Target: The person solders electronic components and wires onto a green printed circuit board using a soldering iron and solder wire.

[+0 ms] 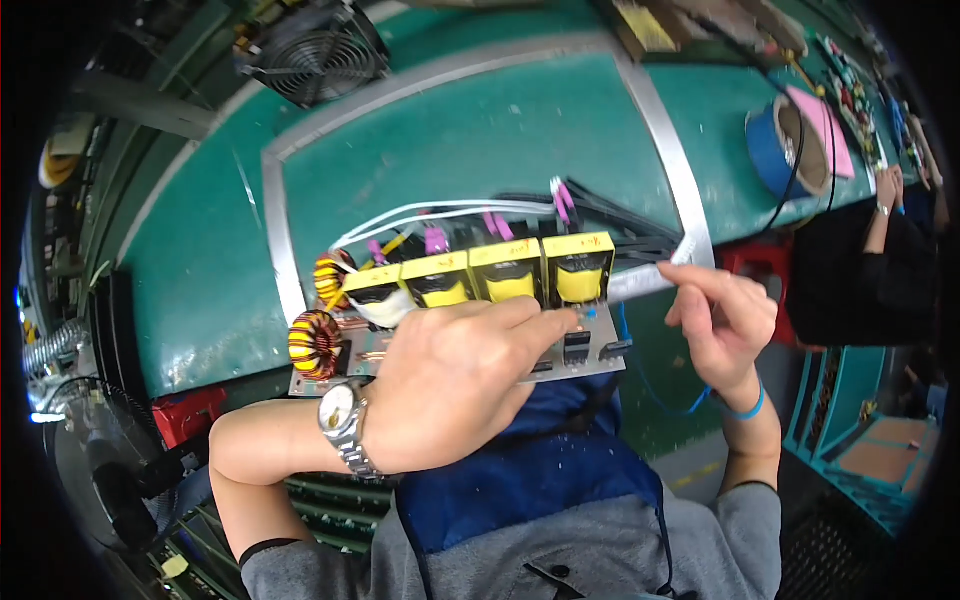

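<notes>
The flat grey circuit board (603, 325) was at the near edge of the shiny green counter (450, 130), right in front of the person. Four boxy yellow-and-black blocks (437, 265) stood in a row on it, with fat round coils of red-and-yellow wire (315, 343) at its left end. The left hand (455, 355) lay over the board, its fingertips near a tiny blue part (591, 313); I could not tell if they pinched anything. The right hand (730, 315) was half curled with its fingers apart, near the thin black wires (630, 215), and I saw nothing in it. The board was likely stiff and quite heavy. Its little parts looked easy to break and the wires floppy, so the bare edges seemed best to hold.
</notes>
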The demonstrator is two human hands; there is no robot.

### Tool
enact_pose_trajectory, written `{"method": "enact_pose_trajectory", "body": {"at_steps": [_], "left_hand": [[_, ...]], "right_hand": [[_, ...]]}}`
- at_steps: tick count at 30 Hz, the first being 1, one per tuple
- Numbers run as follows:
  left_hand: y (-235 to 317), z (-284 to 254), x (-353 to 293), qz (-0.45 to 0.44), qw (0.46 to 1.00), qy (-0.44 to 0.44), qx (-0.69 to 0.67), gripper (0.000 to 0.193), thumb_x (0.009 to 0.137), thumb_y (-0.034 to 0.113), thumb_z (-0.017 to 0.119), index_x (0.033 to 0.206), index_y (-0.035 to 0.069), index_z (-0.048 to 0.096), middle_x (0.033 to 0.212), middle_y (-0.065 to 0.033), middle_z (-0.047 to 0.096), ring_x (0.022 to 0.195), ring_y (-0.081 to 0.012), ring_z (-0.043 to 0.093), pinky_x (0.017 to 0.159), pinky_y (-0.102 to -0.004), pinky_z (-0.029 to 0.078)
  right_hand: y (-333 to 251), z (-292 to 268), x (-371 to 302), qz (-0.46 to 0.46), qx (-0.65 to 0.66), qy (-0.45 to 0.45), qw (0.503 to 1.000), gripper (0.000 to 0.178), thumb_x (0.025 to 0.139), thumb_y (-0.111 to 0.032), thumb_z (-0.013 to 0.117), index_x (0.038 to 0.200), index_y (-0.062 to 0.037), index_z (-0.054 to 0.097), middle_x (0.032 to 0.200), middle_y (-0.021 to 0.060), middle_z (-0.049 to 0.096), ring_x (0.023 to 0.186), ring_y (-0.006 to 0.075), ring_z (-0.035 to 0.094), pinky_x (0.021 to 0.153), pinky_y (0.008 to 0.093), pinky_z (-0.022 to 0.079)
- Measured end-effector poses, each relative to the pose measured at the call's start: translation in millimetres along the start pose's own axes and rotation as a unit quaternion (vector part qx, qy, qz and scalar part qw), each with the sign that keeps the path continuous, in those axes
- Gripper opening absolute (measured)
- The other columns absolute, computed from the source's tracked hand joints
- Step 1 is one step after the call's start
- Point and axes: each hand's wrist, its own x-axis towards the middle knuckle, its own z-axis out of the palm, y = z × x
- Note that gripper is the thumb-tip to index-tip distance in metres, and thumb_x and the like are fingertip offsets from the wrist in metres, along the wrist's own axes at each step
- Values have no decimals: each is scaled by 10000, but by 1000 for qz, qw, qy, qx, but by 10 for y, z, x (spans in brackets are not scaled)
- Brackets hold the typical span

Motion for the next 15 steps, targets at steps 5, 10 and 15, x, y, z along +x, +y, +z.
{"method": "enact_pose_trajectory", "body": {"at_steps": [5,10,15], "left_hand": [[-142,-306,281,-26,995,-96,-27,350,617,37,669,965,52,696,787,-109,643,690,-262,639,603,-350,503],[-291,-619,513,-74,976,-172,-114,281,662,50,708,922,-46,666,794,-108,653,630,-155,605,613,-277,497],[-349,-997,700,-203,894,-198,-346,176,747,41,758,900,11,674,794,11,671,657,-22,589,618,-175,470]], "right_hand": [[-43,8,51,31,26,12,999,154,829,27,605,944,7,705,620,50,650,501,97,620,466,196,438],[-86,85,157,41,39,30,998,226,786,4,661,1010,16,683,706,58,651,560,98,583,504,213,442],[-110,176,327,-42,12,10,999,387,735,-38,739,1101,20,629,954,123,631,632,135,584,568,241,482]]}}
